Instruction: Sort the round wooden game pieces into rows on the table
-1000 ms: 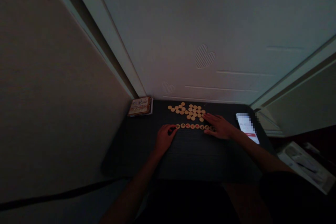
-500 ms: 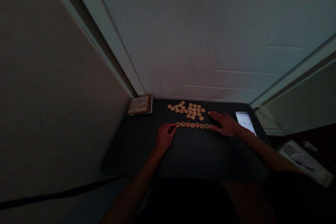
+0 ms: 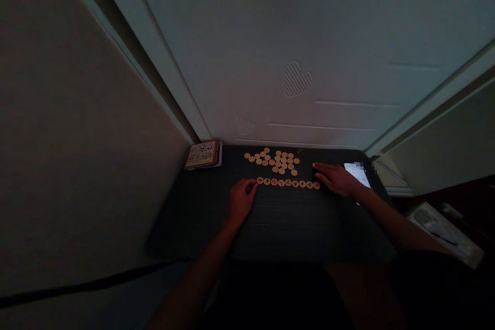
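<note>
A straight row of round wooden xiangqi pieces, marked with red or black characters, lies across the dark table. At the row's left end, my left hand rests with curled fingers, thumb and index tips together against the side of the end piece. My right hand is just beyond the right end, palm down, fingers stretched out and thumb apart, close to a red-marked piece. Something pale shows at its fingertips; I cannot tell if it is a piece. Behind the row lies a loose cluster of plain-faced pieces.
A small stack of books or boxes sits at the table's back left corner. A lit phone lies by my right wrist. The white panel with embossed hearts rises behind the table. A white box stands lower right.
My right hand has slid a little to the right, off the row's end, uncovering the last pieces there. My left hand stays at the left end. The view has shifted slightly.
</note>
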`<state>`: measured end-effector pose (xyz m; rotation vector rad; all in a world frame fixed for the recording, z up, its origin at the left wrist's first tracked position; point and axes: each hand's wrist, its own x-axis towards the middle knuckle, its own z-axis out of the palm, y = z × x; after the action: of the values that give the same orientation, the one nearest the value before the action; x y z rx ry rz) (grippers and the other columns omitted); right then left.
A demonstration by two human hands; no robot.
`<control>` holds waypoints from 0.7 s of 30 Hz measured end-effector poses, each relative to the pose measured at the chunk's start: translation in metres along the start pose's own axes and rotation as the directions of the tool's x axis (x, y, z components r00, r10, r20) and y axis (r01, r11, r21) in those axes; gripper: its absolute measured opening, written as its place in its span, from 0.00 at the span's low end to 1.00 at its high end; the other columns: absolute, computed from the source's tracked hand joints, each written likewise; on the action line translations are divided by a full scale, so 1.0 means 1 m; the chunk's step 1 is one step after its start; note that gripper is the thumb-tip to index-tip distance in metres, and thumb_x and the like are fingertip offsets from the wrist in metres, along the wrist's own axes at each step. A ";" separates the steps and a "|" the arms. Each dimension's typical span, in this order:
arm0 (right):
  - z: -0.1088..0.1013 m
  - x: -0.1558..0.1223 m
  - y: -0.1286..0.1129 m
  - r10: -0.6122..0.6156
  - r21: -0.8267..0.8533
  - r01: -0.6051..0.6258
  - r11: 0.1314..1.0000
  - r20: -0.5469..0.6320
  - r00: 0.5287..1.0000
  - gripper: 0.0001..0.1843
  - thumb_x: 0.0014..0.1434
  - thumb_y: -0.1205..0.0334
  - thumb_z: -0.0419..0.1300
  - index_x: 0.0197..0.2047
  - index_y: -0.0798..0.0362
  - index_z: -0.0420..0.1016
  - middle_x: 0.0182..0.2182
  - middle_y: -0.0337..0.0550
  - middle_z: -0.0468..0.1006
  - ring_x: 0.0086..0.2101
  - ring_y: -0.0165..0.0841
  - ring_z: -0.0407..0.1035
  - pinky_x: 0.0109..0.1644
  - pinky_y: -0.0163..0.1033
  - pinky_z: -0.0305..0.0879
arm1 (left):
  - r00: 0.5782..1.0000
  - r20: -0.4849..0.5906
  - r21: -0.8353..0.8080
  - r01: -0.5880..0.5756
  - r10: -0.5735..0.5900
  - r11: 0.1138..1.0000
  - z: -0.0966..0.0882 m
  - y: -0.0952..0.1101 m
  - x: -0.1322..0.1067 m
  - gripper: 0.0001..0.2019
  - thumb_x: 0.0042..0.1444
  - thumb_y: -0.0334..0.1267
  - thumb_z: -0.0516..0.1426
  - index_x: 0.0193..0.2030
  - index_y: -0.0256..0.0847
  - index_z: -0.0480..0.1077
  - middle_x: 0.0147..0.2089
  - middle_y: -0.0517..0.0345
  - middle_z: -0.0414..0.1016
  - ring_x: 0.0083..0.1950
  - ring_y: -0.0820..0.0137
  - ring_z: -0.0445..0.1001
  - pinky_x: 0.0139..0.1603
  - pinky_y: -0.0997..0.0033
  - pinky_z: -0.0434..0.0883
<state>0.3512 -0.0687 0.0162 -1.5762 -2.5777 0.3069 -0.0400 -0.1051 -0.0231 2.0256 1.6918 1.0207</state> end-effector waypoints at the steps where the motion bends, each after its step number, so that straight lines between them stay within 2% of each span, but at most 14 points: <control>1: 0.000 -0.001 0.003 0.000 -0.008 0.000 1.000 -0.008 1.000 0.27 0.71 0.51 0.46 0.69 0.48 0.63 0.65 0.48 0.67 0.61 0.47 0.66 0.63 0.59 0.64 | 1.000 0.003 0.001 0.003 -0.003 1.000 0.000 0.000 0.000 0.06 0.63 0.40 0.59 0.44 0.45 0.77 0.40 0.57 0.80 0.37 0.66 0.76 0.41 0.65 0.73; 3: 0.000 -0.002 0.008 -0.012 -0.024 0.012 1.000 -0.019 1.000 0.25 0.71 0.57 0.46 0.68 0.49 0.64 0.66 0.48 0.66 0.59 0.47 0.69 0.62 0.59 0.66 | 1.000 0.003 0.005 0.006 -0.006 1.000 -0.001 0.001 0.000 0.09 0.63 0.40 0.59 0.48 0.46 0.76 0.44 0.56 0.80 0.36 0.67 0.76 0.42 0.65 0.73; 6: 0.003 -0.006 0.012 -0.046 -0.030 0.045 0.999 -0.025 0.999 0.28 0.68 0.64 0.48 0.70 0.51 0.60 0.69 0.48 0.59 0.59 0.46 0.69 0.62 0.56 0.67 | 1.000 0.014 0.021 -0.022 0.022 1.000 -0.002 0.002 -0.001 0.15 0.63 0.39 0.59 0.57 0.49 0.73 0.54 0.55 0.79 0.38 0.66 0.77 0.46 0.62 0.73; 9: 0.008 -0.009 0.014 -0.059 -0.020 0.058 0.998 -0.042 0.997 0.31 0.66 0.66 0.49 0.72 0.51 0.57 0.70 0.47 0.59 0.60 0.45 0.68 0.65 0.54 0.66 | 0.997 0.039 0.048 -0.071 0.070 0.996 -0.003 0.003 -0.002 0.14 0.65 0.39 0.58 0.56 0.51 0.74 0.58 0.58 0.78 0.44 0.63 0.78 0.52 0.57 0.72; 14: 0.010 -0.012 0.015 -0.010 -0.003 0.010 1.000 -0.074 0.997 0.25 0.67 0.62 0.50 0.67 0.51 0.65 0.65 0.49 0.67 0.59 0.46 0.69 0.62 0.55 0.68 | 0.996 0.044 0.058 -0.077 0.074 0.995 -0.002 0.004 -0.002 0.12 0.65 0.38 0.58 0.53 0.52 0.76 0.55 0.60 0.80 0.49 0.61 0.78 0.51 0.57 0.72; 18: 0.005 -0.016 0.012 0.002 0.003 -0.001 1.000 -0.084 0.996 0.19 0.68 0.59 0.50 0.57 0.51 0.74 0.55 0.52 0.77 0.52 0.46 0.73 0.57 0.55 0.70 | 0.996 0.040 0.064 -0.077 0.075 0.995 -0.003 0.005 -0.002 0.11 0.65 0.39 0.57 0.52 0.53 0.77 0.55 0.60 0.80 0.50 0.61 0.78 0.51 0.57 0.72; 21: 0.001 -0.019 0.009 0.011 0.002 -0.011 1.000 -0.084 0.996 0.19 0.69 0.57 0.49 0.54 0.51 0.75 0.49 0.53 0.79 0.48 0.46 0.74 0.52 0.53 0.72 | 0.995 0.047 0.057 -0.094 0.091 0.994 -0.004 0.006 -0.002 0.11 0.65 0.39 0.58 0.52 0.53 0.77 0.55 0.60 0.80 0.49 0.61 0.78 0.51 0.57 0.72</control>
<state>0.3672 -0.0821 0.0133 -1.5682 -2.5061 0.2378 -0.0384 -0.1091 -0.0173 2.1657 1.6379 0.9578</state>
